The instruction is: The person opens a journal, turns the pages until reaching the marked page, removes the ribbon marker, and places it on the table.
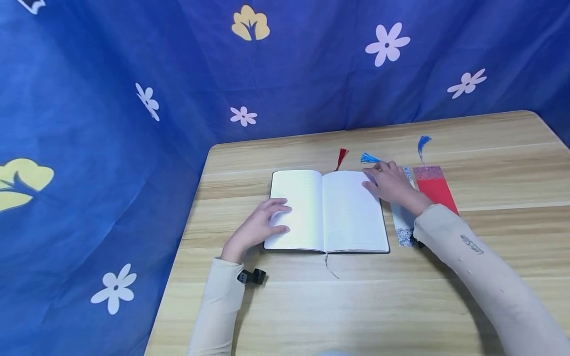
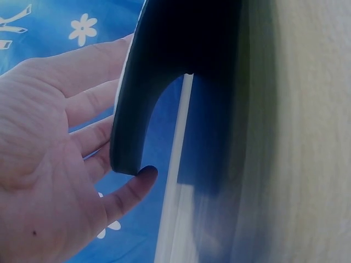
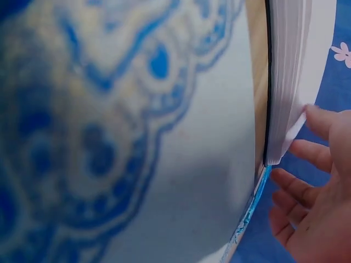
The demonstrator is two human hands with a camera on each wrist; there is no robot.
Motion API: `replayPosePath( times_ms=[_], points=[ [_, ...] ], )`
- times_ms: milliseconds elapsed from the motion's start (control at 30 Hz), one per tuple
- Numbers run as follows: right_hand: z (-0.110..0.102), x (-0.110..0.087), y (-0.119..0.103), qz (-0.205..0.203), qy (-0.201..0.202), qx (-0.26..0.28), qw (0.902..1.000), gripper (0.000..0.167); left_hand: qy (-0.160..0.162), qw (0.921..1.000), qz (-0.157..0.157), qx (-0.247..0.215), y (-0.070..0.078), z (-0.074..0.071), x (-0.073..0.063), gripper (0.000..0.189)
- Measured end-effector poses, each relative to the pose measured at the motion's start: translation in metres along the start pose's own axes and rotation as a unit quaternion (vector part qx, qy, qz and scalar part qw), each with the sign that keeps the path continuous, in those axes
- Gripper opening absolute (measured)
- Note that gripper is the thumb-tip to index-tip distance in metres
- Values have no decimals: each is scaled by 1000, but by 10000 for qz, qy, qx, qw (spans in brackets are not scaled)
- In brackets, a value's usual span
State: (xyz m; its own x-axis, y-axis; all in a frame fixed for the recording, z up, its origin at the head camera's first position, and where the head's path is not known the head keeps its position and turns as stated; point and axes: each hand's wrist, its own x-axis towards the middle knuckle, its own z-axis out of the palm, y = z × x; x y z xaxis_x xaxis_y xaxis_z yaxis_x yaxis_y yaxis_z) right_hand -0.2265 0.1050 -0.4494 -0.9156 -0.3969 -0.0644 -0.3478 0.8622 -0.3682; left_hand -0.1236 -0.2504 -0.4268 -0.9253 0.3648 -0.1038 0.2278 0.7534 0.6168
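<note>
An open notebook with lined white pages and a dark cover lies on the table. My left hand is spread over the left page, fingers gently bent. In the left wrist view that hand reaches past a dark, curved edge, the thumb tip near its corner. At the top right corner of the notebook is my right hand. The right wrist view shows its thumb and forefinger pinching a page corner; the other fingers are loosely bent. A white bookmark with blue patterns lies partly beneath the right arm.
A red bookmark with a dark blue tassel lies to the right. A red tassel sticks out above the notebook, and a light blue tassel beside it. A thin ribbon trails below the spine. Blue curtains hang behind the table.
</note>
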Motion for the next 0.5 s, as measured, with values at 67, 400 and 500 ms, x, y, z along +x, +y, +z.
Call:
replayPosePath(
  times_ms=[67,400,500],
  points=[
    [1,1,0,31,-56,152,9999,55,2,10000,13,-2,1,0,0,46],
    [0,2,-1,-64,28,375,9993,57,43,10000,41,31,2,0,-1,48],
    [0,3,-2,-101,-23,329,9994,58,54,10000,54,23,2,0,-2,49]
  ],
)
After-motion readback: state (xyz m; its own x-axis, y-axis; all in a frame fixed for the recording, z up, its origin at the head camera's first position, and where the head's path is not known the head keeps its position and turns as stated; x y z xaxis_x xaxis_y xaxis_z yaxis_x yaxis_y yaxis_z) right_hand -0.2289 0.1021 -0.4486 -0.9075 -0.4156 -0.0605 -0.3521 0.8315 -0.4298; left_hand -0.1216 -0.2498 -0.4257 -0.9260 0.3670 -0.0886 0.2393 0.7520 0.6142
